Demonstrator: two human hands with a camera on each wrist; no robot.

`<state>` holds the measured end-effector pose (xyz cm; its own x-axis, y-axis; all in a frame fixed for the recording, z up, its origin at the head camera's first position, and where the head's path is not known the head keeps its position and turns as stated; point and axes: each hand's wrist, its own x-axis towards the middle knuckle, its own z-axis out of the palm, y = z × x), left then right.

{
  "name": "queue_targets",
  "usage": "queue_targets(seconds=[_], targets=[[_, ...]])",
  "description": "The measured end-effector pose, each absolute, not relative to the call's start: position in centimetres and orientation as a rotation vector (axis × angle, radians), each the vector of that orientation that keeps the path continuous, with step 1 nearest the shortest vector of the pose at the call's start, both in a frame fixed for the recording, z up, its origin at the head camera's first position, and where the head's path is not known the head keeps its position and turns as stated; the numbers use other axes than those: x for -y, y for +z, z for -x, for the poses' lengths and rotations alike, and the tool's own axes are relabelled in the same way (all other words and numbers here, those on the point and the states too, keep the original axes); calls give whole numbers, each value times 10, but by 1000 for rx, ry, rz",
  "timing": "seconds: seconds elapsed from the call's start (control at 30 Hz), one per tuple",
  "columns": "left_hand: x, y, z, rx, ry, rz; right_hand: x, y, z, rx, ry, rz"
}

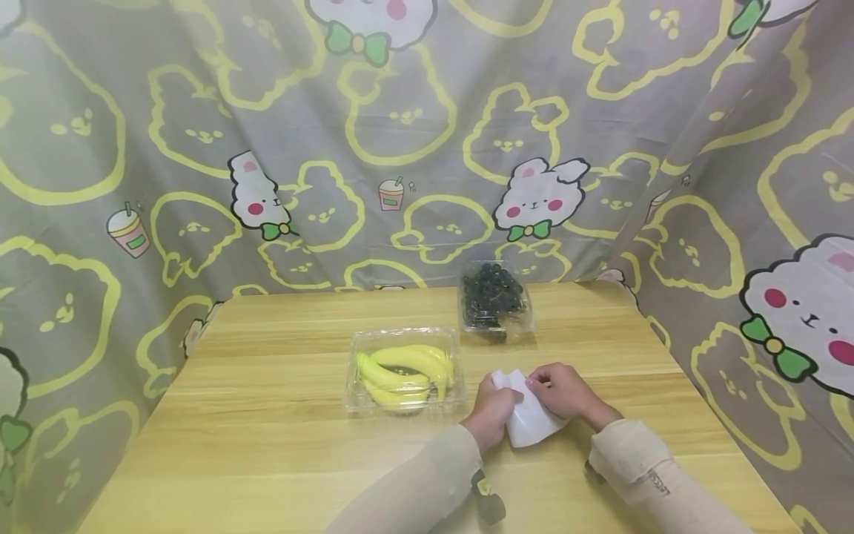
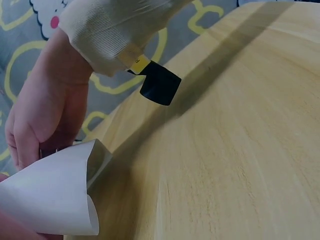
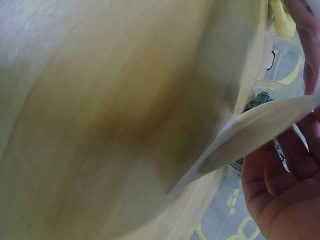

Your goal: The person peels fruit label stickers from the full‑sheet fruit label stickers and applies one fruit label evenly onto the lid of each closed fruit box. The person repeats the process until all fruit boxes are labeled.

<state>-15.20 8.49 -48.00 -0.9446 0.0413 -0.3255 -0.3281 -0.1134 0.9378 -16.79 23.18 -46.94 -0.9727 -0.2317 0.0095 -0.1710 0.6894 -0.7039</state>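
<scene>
We have both hands on one white paper bag (image 1: 530,419), which lies on the wooden surface (image 1: 267,445) near the front edge, a little to the right of the middle. The left hand (image 1: 497,408) pinches the bag at its left upper corner, and the right hand (image 1: 563,391) grips the upper edge from the other side — so both are closed on it, not spread wide. In the left wrist view the paper (image 2: 55,195) curls and stands open a little.

What could go wrong, as we judge it: the paper is thin, and if the two hands pull apart too strongly the edge may tear; a loose pinch may let one side slip and fall flat again.

Around it, a clear plastic box of bananas (image 1: 405,368) stands just to the left of the left hand, and a second clear box with dark grapes (image 1: 495,297) is further back (well apart from the bag). The banana box is near enough that the left elbow could push it. A patterned cloth (image 1: 400,133) hangs behind the surface.
</scene>
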Motion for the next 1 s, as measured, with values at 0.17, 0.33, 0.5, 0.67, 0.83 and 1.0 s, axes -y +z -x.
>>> queue_targets(seconds=[0.17, 0.33, 0.5, 0.67, 0.83, 1.0], targets=[[-84, -480, 152, -1894, 2157, 316, -233, -470, 168, -2820, -1155, 363], [-83, -480, 151, -1897, 2155, 314, -235, -472, 169, -2857, -1133, 372], [-82, -479, 152, -1894, 2154, 307, -235, -474, 170, -2862, -1132, 371], [-80, -479, 152, -1883, 2167, 308, -237, -476, 171, -2873, -1120, 338], [-79, -479, 152, -1885, 2170, 316, -239, -477, 172, -2863, -1137, 290], [-78, -478, 152, -1915, 2152, 325, -241, -477, 173, -2863, -1151, 289]])
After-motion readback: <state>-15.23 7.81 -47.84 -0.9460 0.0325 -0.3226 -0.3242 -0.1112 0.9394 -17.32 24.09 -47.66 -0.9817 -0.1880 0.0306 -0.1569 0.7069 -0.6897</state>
